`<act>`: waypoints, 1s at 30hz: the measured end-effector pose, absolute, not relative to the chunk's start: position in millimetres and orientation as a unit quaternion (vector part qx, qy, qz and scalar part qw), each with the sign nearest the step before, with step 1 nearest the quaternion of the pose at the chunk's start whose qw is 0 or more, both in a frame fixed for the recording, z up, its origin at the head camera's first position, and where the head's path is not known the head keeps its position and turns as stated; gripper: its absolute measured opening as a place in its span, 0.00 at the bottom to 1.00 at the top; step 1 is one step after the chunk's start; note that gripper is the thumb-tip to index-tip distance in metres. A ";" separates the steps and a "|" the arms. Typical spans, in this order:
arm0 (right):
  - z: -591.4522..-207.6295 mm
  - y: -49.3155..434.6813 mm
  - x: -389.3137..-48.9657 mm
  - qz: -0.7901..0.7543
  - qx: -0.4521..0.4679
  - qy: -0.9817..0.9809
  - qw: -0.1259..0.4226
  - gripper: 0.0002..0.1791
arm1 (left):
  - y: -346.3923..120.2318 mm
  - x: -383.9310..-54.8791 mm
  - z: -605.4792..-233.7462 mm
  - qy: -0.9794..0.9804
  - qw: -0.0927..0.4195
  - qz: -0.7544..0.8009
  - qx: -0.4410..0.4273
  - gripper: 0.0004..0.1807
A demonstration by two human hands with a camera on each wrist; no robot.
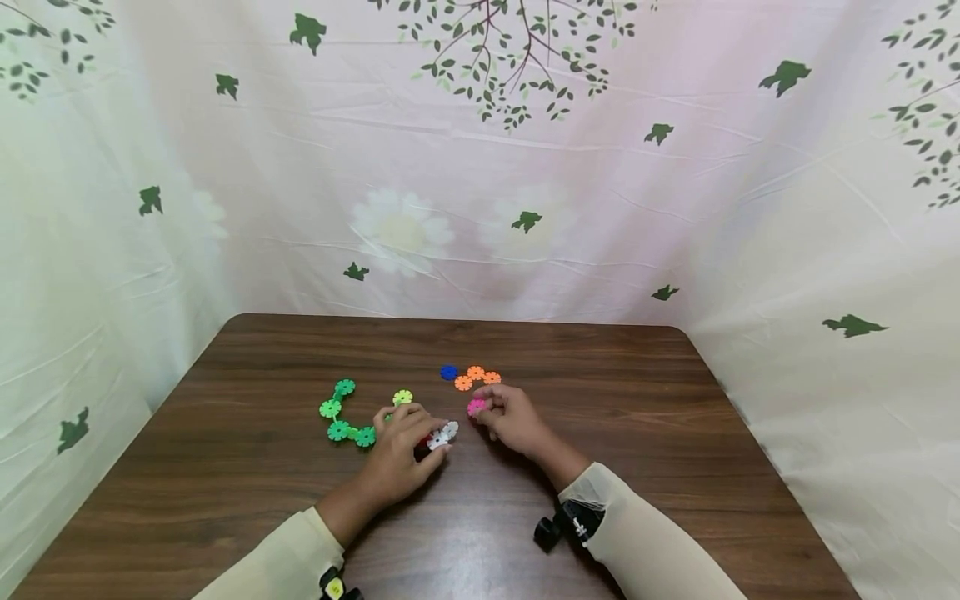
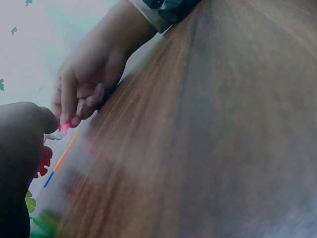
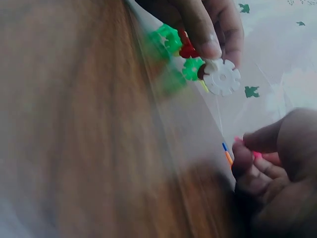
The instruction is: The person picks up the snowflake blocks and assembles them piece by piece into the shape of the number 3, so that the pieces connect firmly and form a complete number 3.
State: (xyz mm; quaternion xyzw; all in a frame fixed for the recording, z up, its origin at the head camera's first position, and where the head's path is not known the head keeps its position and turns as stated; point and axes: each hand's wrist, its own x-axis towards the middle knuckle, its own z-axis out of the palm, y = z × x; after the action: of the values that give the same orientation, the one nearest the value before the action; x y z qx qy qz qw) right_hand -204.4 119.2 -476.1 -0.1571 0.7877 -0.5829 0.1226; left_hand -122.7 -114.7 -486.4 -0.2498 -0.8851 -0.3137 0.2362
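Note:
My left hand [image 1: 402, 454] grips the end of a chain of notched plastic discs. At its thumb a white disc [image 3: 222, 78] sticks out, and a red disc [image 3: 188, 48] shows behind the fingers. Beyond the hand the chain goes on through a yellow-green disc [image 1: 402, 397] and several green discs [image 1: 339, 430] curving to the left; the hand hides some of its joints. My right hand [image 1: 517, 423] pinches a pink disc [image 1: 476, 407] between thumb and fingers, a short way right of the white one. The two are apart.
Past the right hand, several orange discs [image 1: 464, 382] and a blue disc [image 1: 448, 372] lie flat on the brown wooden table [image 1: 600, 367]. A printed cloth [image 1: 450, 167] hangs behind the table and along its sides.

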 end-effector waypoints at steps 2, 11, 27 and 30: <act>-474.2 117.7 -201.4 -0.602 -0.161 0.766 0.157 0.16 | -114.2 -122.9 -486.6 -0.886 0.236 -0.312 -0.250 0.18; -474.5 113.8 -195.5 -0.668 -0.134 0.696 0.226 0.17 | -114.3 -122.8 -486.2 -0.888 0.225 -0.312 -0.250 0.20; -468.9 110.0 -188.7 -0.685 -0.133 0.676 0.237 0.16 | -115.5 -122.5 -488.6 -0.873 0.253 -0.320 -0.269 0.21; -468.7 109.2 -187.6 -0.689 -0.129 0.674 0.233 0.16 | -116.0 -122.5 -488.6 -0.870 0.262 -0.315 -0.275 0.22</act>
State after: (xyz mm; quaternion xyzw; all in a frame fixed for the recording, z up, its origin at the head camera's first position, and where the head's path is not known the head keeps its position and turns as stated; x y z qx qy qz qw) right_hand -187.6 109.2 -468.7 -0.1292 0.6742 -0.6887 0.2331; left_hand -122.5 -116.0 -488.6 -0.2746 -0.8700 -0.3146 0.2620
